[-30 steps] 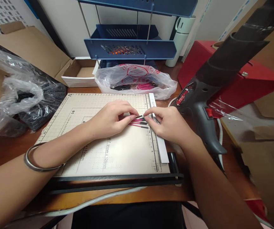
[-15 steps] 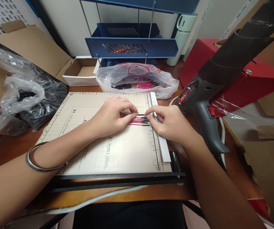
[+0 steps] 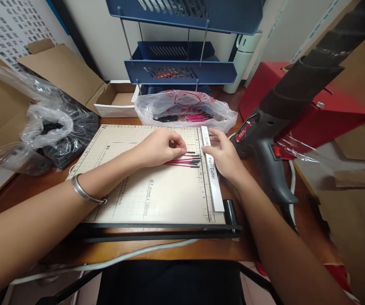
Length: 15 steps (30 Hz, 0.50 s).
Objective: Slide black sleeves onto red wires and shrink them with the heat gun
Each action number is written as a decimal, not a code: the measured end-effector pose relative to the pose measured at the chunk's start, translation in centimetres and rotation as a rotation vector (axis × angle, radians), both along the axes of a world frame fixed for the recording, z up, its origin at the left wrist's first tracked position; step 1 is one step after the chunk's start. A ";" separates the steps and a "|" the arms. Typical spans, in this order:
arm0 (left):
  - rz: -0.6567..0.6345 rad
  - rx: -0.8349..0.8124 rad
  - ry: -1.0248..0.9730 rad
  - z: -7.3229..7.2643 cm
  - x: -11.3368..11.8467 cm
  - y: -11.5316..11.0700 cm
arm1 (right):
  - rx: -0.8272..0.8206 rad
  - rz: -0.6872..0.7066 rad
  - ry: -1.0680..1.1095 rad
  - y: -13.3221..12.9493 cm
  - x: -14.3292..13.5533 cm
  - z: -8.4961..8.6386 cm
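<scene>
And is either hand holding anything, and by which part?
The left hand appears to pinch a black-tipped wire near its black end; the right hand holds nothing visible.

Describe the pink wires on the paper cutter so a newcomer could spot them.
Find the cream paper cutter. Near its white strip, beside the left hand, lie pink wires with black ends. Unlike those in the plastic bag behind, these lie out on the cutter.

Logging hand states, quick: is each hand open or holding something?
Left hand: closed, apparently pinching a black-tipped wire.
Right hand: open beside the cutter's white strip, no held item visible.
</scene>
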<state>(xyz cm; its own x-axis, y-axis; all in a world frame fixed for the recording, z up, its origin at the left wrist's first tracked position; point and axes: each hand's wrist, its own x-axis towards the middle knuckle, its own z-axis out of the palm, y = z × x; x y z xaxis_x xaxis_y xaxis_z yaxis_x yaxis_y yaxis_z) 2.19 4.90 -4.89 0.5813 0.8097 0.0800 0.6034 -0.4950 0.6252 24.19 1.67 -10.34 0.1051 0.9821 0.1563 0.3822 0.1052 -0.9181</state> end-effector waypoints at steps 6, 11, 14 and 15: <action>-0.062 -0.046 0.162 1.5 1.2 1.1 | 0.164 0.025 -0.136 0.0 0.2 0.0; -0.087 0.005 0.124 1.1 1.2 1.2 | 0.230 0.052 -0.267 -0.5 0.1 0.6; -0.115 0.068 0.064 0.3 0.8 1.2 | 0.244 0.062 -0.298 -0.6 -0.1 0.7; -0.125 0.090 0.051 0.0 0.6 1.3 | 0.241 0.067 -0.302 -0.6 -0.1 0.8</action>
<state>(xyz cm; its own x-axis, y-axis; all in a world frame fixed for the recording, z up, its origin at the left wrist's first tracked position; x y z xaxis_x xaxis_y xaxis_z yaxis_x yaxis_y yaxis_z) 2.80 6.17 -4.90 0.6822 0.7219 0.1162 0.5637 -0.6205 0.5451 24.12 1.06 -9.59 -0.0437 0.9167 0.3971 0.6163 0.3376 -0.7115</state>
